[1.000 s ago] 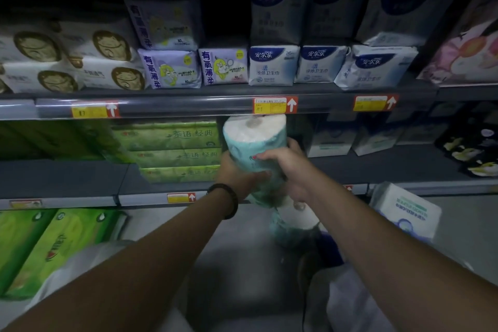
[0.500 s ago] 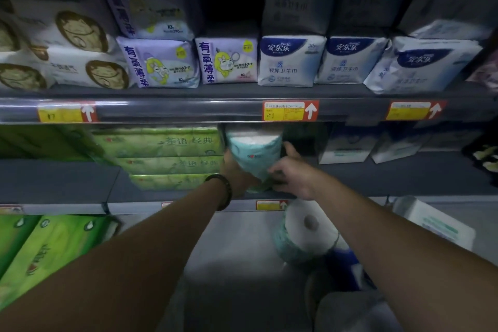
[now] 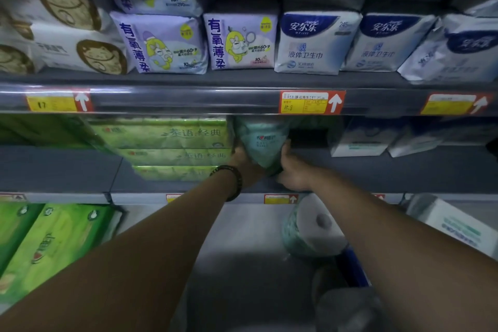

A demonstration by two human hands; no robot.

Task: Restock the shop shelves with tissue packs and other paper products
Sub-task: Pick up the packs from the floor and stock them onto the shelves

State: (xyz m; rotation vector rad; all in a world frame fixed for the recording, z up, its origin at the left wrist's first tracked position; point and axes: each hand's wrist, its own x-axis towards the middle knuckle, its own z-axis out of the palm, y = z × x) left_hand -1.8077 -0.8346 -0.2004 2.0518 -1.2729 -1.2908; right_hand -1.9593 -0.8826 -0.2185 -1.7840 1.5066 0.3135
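Observation:
A teal-wrapped toilet paper roll (image 3: 262, 143) stands on the middle shelf (image 3: 377, 170), just right of a stack of green tissue packs (image 3: 172, 148). My left hand (image 3: 244, 163) grips its left side and my right hand (image 3: 289, 170) grips its right side low down. The roll's top is hidden under the upper shelf's edge. A second teal roll (image 3: 312, 232) lies on its side lower down, below my right forearm.
The upper shelf (image 3: 242, 79) holds purple and blue-white pad packs. Green tissue packs (image 3: 48, 242) lie at lower left, a white pack (image 3: 455, 226) at lower right. White packs (image 3: 361, 140) sit further right on the middle shelf, with a dark gap beside the roll.
Both hands have carried the teal roll forward from in front of the shelf edge onto the middle shelf, beside the green packs. The view has moved closer to the shelves.

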